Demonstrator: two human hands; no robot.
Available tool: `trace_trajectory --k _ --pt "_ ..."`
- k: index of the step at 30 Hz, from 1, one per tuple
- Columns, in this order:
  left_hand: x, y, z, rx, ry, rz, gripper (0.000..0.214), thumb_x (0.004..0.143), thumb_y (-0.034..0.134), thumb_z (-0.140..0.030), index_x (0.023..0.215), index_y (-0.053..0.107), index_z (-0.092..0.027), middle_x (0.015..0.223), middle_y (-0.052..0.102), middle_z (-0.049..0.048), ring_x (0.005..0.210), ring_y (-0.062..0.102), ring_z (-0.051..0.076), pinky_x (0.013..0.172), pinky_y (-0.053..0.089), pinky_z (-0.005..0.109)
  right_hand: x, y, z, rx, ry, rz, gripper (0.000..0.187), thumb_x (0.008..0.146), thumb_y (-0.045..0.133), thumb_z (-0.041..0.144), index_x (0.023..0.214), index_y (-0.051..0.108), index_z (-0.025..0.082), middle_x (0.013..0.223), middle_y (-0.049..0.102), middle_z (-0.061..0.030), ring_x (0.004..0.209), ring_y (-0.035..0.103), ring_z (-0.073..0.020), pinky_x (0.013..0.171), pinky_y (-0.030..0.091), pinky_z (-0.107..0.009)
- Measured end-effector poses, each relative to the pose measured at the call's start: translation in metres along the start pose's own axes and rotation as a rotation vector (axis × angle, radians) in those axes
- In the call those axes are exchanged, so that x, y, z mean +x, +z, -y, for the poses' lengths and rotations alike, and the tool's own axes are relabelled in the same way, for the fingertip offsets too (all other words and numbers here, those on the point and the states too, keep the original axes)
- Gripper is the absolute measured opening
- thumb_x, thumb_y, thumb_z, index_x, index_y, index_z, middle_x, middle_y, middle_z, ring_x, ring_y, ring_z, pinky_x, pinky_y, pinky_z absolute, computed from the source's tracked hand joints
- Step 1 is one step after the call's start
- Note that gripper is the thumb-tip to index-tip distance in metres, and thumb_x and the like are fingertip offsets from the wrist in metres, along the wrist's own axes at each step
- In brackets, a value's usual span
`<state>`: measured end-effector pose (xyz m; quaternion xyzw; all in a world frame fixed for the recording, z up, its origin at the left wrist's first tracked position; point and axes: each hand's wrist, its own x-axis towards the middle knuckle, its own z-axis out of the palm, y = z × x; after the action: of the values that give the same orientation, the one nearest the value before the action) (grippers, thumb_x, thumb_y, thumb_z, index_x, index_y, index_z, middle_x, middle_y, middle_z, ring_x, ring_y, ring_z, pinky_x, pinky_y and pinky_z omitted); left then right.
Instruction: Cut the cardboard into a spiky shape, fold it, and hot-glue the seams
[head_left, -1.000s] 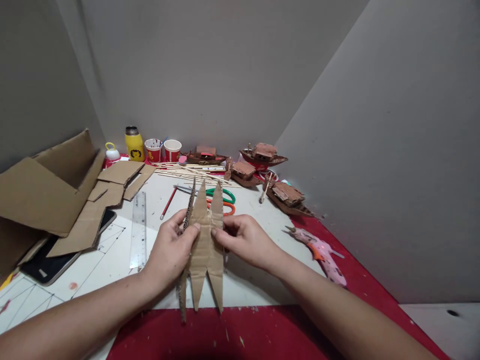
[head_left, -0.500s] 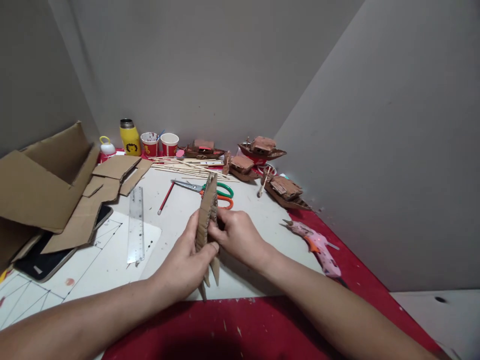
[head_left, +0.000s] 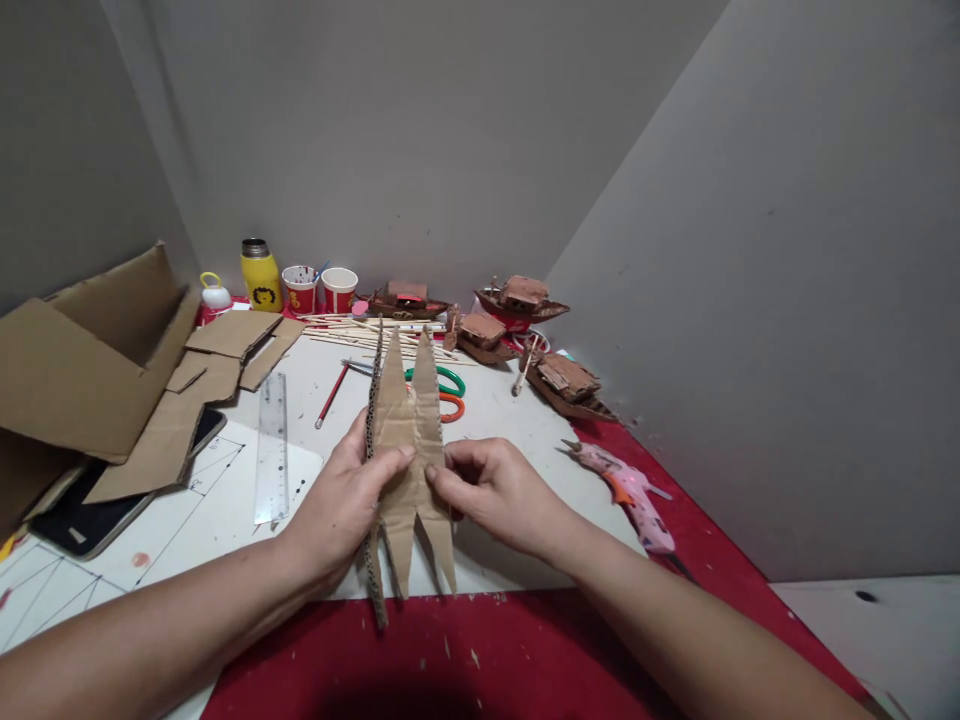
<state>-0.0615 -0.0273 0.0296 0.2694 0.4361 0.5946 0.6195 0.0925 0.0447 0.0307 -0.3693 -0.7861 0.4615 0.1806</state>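
Grey walls [head_left: 420,130] back a white-covered red table [head_left: 360,665], where both hands [head_left: 341,505] [head_left: 506,495] pinch pointed cardboard [head_left: 397,425].

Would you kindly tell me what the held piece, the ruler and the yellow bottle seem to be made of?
Held piece: corrugated cardboard, matte brown, with fluting along its cut edge.
Ruler: probably clear, smooth plastic, as it looks see-through.
Yellow bottle: perhaps painted metal, since its neck looks silvery grey, though plastic remains possible.

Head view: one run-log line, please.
left hand: holds cardboard piece | right hand: pinches its right side | glue gun: lying at right
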Motion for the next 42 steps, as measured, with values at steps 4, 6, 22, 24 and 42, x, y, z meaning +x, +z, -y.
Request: trace_trajectory --k 4,6,22,24,42 --pt "-0.002 0.001 0.001 0.007 0.019 0.053 0.050 0.079 0.068 -0.026 0.126 0.054 -0.023 0.106 0.072 0.0033 0.094 0.068 0.024 0.078 0.054 0.031 0.004 0.005 -0.005 0.060 -0.003 0.018 0.025 0.079 0.050 0.032 0.058 0.050 0.019 0.051 0.047 0.0030 0.048 0.044 -0.0112 0.046 0.033 -0.023" --pt "-0.003 0.002 0.001 0.036 0.034 0.058 0.047 0.079 0.067 -0.025 0.124 0.054 -0.022 0.106 0.072 0.0031 0.095 0.067 0.023 0.080 0.053 0.031 0.006 0.008 -0.008 0.019 -0.030 -0.012 0.024 0.078 0.050 0.031 0.058 0.049 0.020 0.052 0.046 0.0034 0.049 0.042 -0.0108 0.047 0.032 -0.022" --pt "-0.006 0.000 0.004 0.142 0.081 -0.013 0.044 0.081 0.064 -0.027 0.123 0.052 -0.024 0.111 0.070 0.0031 0.099 0.067 0.022 0.084 0.051 0.029 0.019 0.016 -0.013 -0.107 -0.122 -0.113 0.025 0.081 0.049 0.029 0.058 0.048 0.019 0.053 0.044 0.0031 0.050 0.040 -0.0109 0.048 0.030 -0.023" --pt "-0.005 0.000 0.002 0.120 0.078 0.016 0.045 0.080 0.066 -0.029 0.122 0.054 -0.023 0.107 0.072 0.0036 0.095 0.068 0.023 0.079 0.052 0.029 0.019 0.010 -0.010 -0.043 -0.108 -0.135 0.026 0.081 0.049 0.031 0.058 0.048 0.019 0.053 0.044 0.0032 0.050 0.040 -0.0107 0.047 0.031 -0.023" --pt "-0.014 0.008 0.001 0.257 0.131 -0.011 0.041 0.083 0.060 -0.024 0.123 0.056 -0.020 0.097 0.072 0.0049 0.091 0.067 0.023 0.081 0.052 0.032 0.021 0.007 -0.009 0.105 -0.130 -0.190 0.025 0.077 0.055 0.034 0.058 0.050 0.018 0.053 0.044 0.0033 0.050 0.040 -0.0100 0.047 0.033 -0.022"
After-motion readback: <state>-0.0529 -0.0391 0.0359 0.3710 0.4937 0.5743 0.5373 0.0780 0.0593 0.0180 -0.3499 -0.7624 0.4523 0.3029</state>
